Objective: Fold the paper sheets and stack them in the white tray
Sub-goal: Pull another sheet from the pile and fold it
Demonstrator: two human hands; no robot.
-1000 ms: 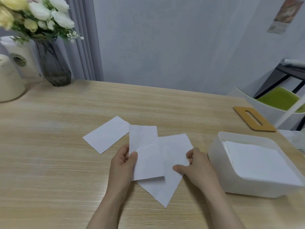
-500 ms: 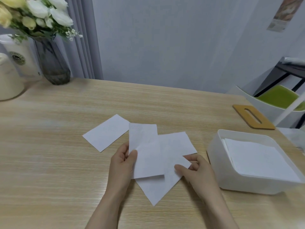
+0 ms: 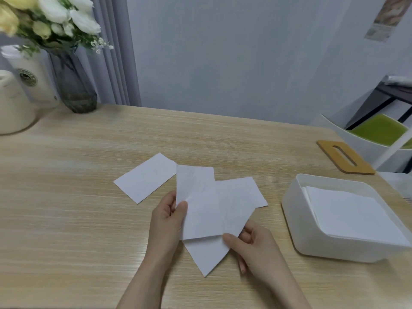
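While the left hand [image 3: 169,216] pinches the left edge of a half-folded paper sheet [image 3: 207,210], thumb on top and fingers curled beneath, the sheet lies btwn both hands, just above the light wood-grain tabletop [image 3: 66,219]. L to R: a glass vase of white and yellow flowers [image 3: 71,83] at far left w/ cream containers beside it; a flat folded paper rectangle [image 3: 146,177] near centre, apart from the hands; then the held sheet, thin, matte, faintly creased, its long axis running away from the person. A second sheet [image 3: 206,255] lies under it, corner pointing toward the person. The right hand [image 3: 254,248] pinches the held sheet's lower right corner. Farther right sits the white tray [image 3: 312,239], smooth plastic w/ rounded corners, already holding a stack of folded sheets [image 3: 347,215]. The right hand is nearer the tray, so it likely carries the sheet rightward. A thin wooden slotted lid [image 3: 345,157] lies beyond.
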